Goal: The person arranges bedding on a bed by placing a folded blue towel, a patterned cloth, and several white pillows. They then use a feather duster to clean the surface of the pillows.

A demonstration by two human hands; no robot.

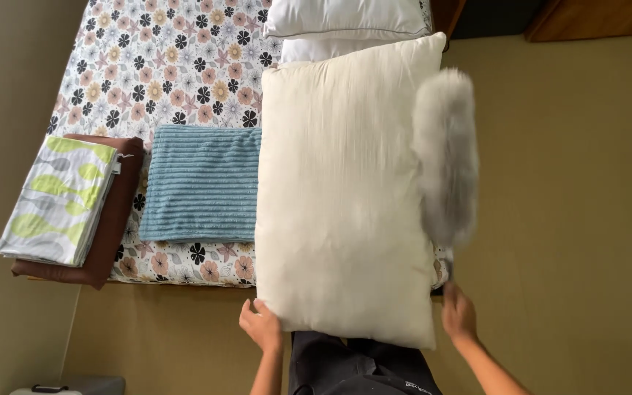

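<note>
Far left, bed edge: a folded white cloth with green leaf shapes lies on top of a folded dark brown cloth; both overhang the left side of the bed.
Bed: a mattress under a white sheet printed with black, pink and tan flowers fills the upper left and middle of the view.
Left of centre: a folded teal ribbed towel lies flat on the sheet, just beside the brown cloth on one side and touching the long edge of the big pillow on the other.
Left hand: the left hand is at the near left corner of the pillow, fingers curled and pinching that corner at the foot of the bed.
Centre: a large cream fabric pillow without a cover lies lengthwise on the bed, its near end hanging past the edge toward the person.
Top centre: two white pillows are stacked at the head of the bed, touching the cream pillow's far end.
Right of centre: a fluffy grey duster, blurred, stands over the pillow's right edge.
Right hand: the right hand is closed around the duster's handle, just beside the pillow's near right corner.
Surroundings: tan floor on either side of the bed.
</note>
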